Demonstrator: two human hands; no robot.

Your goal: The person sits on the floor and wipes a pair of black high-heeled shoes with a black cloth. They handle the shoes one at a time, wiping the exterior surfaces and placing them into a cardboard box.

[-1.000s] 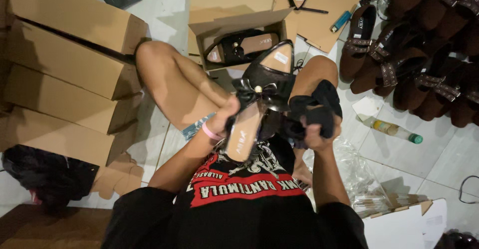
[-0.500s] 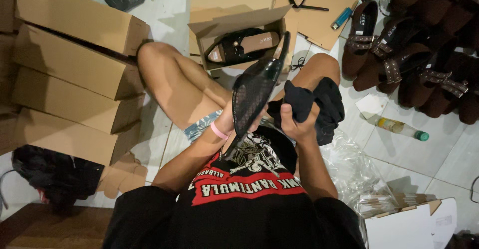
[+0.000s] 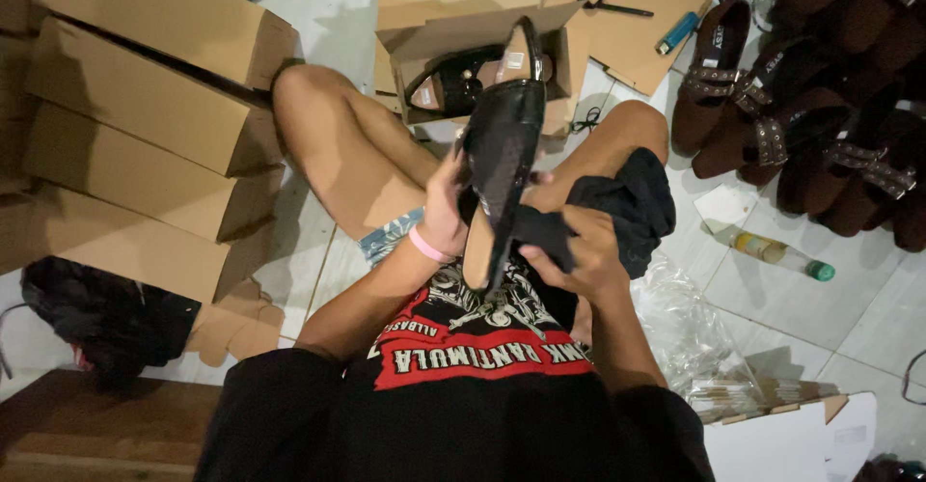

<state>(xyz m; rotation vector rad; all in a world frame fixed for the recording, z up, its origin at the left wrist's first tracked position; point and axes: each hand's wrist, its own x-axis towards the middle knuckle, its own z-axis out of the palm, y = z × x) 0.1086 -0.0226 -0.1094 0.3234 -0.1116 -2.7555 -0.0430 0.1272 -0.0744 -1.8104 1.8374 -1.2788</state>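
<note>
Head view, looking down over a black printed shirt at someone sitting cross-legged on the tiled floor [image 3: 772, 299]. The left hand [image 3: 446, 210], with a pink band at the wrist, is closed around the side of a glossy black pointed flat shoe [image 3: 502, 154], holding it on edge with the toe pointing away. The right hand [image 3: 579, 250] is bunched tight on a black cloth [image 3: 627, 202], pressed against the shoe's lower edge near the heel. From the shine on the upper I'd judge the wiping is well along on this one, though the far side is hidden.

Just beyond the knees an open cardboard shoebox [image 3: 424, 48] already holds the matching black shoe [image 3: 453, 82], so by the look of it this pair is half packed; the held shoe is not yet in. To the left, closed cardboard boxes [image 3: 145, 115] are stacked. To the right stands a row of brown strapped sandals [image 3: 791, 125], unboxed, with a small bottle [image 3: 776, 250] and crumpled clear plastic [image 3: 694, 328] nearer, and a blue lighter [image 3: 678, 30] lies on flat cardboard farther back.
</note>
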